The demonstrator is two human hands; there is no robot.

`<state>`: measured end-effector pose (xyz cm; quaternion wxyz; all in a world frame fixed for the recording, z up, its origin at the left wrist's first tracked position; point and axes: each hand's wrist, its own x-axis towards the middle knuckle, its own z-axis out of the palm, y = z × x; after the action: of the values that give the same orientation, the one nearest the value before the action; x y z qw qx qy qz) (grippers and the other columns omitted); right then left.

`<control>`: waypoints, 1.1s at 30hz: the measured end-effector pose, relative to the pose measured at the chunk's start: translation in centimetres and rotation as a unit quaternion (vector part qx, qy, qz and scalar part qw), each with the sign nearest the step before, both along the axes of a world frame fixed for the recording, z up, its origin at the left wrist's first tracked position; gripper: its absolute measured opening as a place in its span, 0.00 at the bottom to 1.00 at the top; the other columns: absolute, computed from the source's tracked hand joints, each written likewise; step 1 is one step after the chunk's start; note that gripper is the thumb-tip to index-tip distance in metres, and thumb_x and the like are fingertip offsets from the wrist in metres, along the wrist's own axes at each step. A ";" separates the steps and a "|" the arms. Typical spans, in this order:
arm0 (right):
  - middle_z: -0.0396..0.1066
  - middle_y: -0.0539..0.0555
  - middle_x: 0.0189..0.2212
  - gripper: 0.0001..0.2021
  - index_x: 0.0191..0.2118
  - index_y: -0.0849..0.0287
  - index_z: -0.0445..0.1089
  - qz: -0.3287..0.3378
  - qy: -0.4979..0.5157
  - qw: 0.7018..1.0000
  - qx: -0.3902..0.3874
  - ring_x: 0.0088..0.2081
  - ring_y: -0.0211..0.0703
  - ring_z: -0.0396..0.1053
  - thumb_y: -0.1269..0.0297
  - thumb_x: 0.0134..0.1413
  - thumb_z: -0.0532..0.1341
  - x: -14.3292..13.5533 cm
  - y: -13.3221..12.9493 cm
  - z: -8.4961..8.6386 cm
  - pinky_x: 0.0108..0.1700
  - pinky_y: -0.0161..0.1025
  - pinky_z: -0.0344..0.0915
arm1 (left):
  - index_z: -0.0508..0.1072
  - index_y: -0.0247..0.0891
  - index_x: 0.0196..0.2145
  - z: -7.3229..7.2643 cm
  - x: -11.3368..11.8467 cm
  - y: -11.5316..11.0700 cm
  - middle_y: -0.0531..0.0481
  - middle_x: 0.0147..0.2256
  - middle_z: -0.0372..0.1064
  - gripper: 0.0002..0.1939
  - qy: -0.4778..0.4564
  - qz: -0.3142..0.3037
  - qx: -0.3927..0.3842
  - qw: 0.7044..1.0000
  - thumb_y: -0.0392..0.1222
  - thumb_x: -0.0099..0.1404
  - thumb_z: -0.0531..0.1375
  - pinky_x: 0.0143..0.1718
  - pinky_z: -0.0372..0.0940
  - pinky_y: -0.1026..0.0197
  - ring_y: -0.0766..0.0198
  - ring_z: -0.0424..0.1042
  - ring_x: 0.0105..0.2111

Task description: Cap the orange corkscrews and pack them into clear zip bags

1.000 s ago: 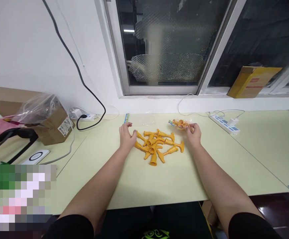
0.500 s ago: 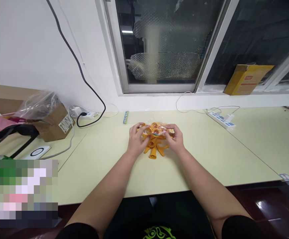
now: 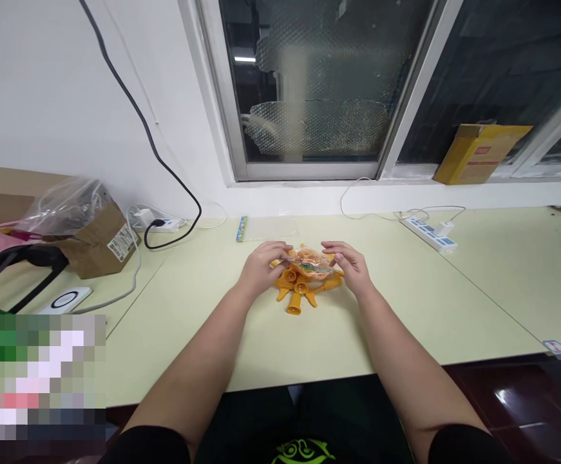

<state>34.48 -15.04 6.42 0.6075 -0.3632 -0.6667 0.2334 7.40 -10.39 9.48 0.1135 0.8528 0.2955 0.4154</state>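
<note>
A clear plastic bag (image 3: 312, 264) with small coloured bits showing through it spans the space between my two hands. My left hand (image 3: 262, 265) grips its left end between thumb and fingers. At its right end my right hand (image 3: 353, 265) holds the edge, fingers bent and fingertips close together. Beneath and in front of the bag lies a pile of orange-yellow plastic pieces (image 3: 294, 305), several of them flared like small cups. The bag and my hands partly hide the pile.
A flat clear bag with a coloured strip (image 3: 270, 229) lies behind my hands. White power strips (image 3: 429, 233) sit along the wall. Left are a cardboard box (image 3: 99, 241), a black cable (image 3: 152, 142) and a white charging pad (image 3: 66, 300). A yellow carton (image 3: 483, 154) leans against the window.
The clear bag has come lower and nearer over the pile, and its coloured bits show more. My hands have spread slightly apart. More flared pieces show in front.
</note>
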 end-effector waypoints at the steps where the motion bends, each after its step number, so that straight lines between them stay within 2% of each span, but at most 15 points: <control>1: 0.76 0.60 0.54 0.19 0.47 0.49 0.81 0.010 -0.012 1.000 0.003 0.57 0.57 0.74 0.43 0.66 0.61 0.1 -0.1 0.1 0.53 0.56 0.75 | 0.78 0.43 0.35 0.3 0.5 0.1 0.48 0.48 0.81 0.05 0.011 0.001 -0.013 1.000 0.39 0.68 0.61 0.57 0.70 0.46 0.53 0.76 0.52; 3: 0.75 0.60 0.56 0.23 0.53 0.49 0.79 0.032 -0.059 0.998 0.008 0.59 0.59 0.72 0.41 0.59 0.67 0.2 -0.4 0.5 0.57 0.58 0.72 | 0.78 0.43 0.35 1.1 1.4 0.4 0.48 0.45 0.81 0.04 0.030 0.009 -0.026 0.999 0.41 0.68 0.62 0.53 0.71 0.49 0.54 0.78 0.49; 5: 0.74 0.59 0.56 0.25 0.55 0.48 0.78 0.033 -0.103 0.994 0.009 0.59 0.59 0.72 0.46 0.52 0.73 0.1 -0.7 0.9 0.60 0.58 0.70 | 0.78 0.43 0.36 2.1 2.1 0.7 0.48 0.42 0.81 0.05 0.049 0.019 -0.016 0.999 0.44 0.68 0.63 0.50 0.71 0.51 0.53 0.78 0.46; 6: 0.74 0.59 0.55 0.23 0.53 0.49 0.78 0.022 -0.113 0.993 0.011 0.58 0.58 0.73 0.49 0.52 0.74 0.1 -0.8 1.2 0.60 0.57 0.70 | 0.78 0.43 0.37 2.6 2.5 0.8 0.48 0.40 0.81 0.05 0.056 0.020 -0.007 0.998 0.45 0.68 0.64 0.49 0.71 0.52 0.53 0.78 0.45; 9: 0.77 0.58 0.52 0.11 0.47 0.50 0.80 -0.028 -0.093 0.995 0.015 0.54 0.55 0.75 0.57 0.59 0.69 -0.1 -0.6 2.0 0.59 0.55 0.71 | 0.79 0.42 0.37 4.4 3.0 1.1 0.48 0.37 0.79 0.07 0.058 -0.004 0.014 0.998 0.46 0.69 0.64 0.45 0.69 0.54 0.55 0.77 0.41; 13: 0.79 0.56 0.47 0.11 0.46 0.53 0.80 -0.044 -0.049 0.998 -0.014 0.50 0.52 0.77 0.60 0.61 0.64 0.4 0.1 3.3 0.55 0.49 0.72 | 0.79 0.40 0.37 6.7 3.2 1.2 0.49 0.37 0.80 0.08 0.054 -0.051 -0.007 0.997 0.46 0.69 0.63 0.41 0.68 0.58 0.58 0.77 0.38; 16: 0.79 0.54 0.40 0.09 0.41 0.56 0.79 -0.042 -0.046 0.997 -0.040 0.42 0.49 0.76 0.59 0.60 0.65 0.9 0.5 4.5 0.47 0.44 0.72 | 0.79 0.39 0.37 7.9 3.3 1.2 0.49 0.36 0.79 0.09 0.074 -0.052 -0.008 0.996 0.47 0.69 0.63 0.39 0.66 0.59 0.59 0.77 0.37; 19: 0.77 0.52 0.32 0.11 0.36 0.58 0.78 -0.036 -0.057 0.995 -0.071 0.35 0.46 0.74 0.55 0.60 0.66 1.4 0.7 5.7 0.41 0.41 0.69 | 0.79 0.39 0.35 8.8 3.4 1.1 0.49 0.33 0.78 0.10 0.076 -0.032 -0.004 0.997 0.49 0.68 0.64 0.38 0.66 0.59 0.59 0.76 0.35; 21: 0.77 0.51 0.31 0.12 0.36 0.58 0.79 -0.030 -0.061 0.994 -0.084 0.34 0.45 0.74 0.54 0.60 0.66 1.5 0.7 6.4 0.40 0.41 0.69 | 0.79 0.39 0.35 9.2 3.6 1.0 0.50 0.33 0.79 0.10 0.067 -0.023 -0.015 0.997 0.49 0.68 0.65 0.37 0.66 0.60 0.60 0.76 0.34; 28: 0.82 0.55 0.36 0.14 0.40 0.58 0.81 -0.009 -0.052 0.995 -0.089 0.41 0.51 0.78 0.52 0.58 0.68 1.3 0.3 7.8 0.48 0.46 0.72 | 0.78 0.40 0.37 9.8 3.9 0.2 0.50 0.35 0.79 0.10 0.070 -0.005 -0.035 0.997 0.49 0.68 0.64 0.35 0.66 0.61 0.60 0.77 0.33; 33: 0.83 0.57 0.40 0.14 0.40 0.58 0.81 0.008 -0.013 0.996 -0.087 0.44 0.52 0.79 0.52 0.56 0.70 1.1 0.1 8.8 0.52 0.48 0.73 | 0.76 0.39 0.35 10.9 3.7 -0.2 0.51 0.34 0.78 0.11 0.045 0.001 -0.024 0.999 0.50 0.68 0.64 0.36 0.64 0.62 0.63 0.74 0.32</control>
<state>35.53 -14.95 15.22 0.5634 -0.4121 -0.6544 0.2907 11.07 -10.58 20.41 0.1196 0.8672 0.3111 0.3699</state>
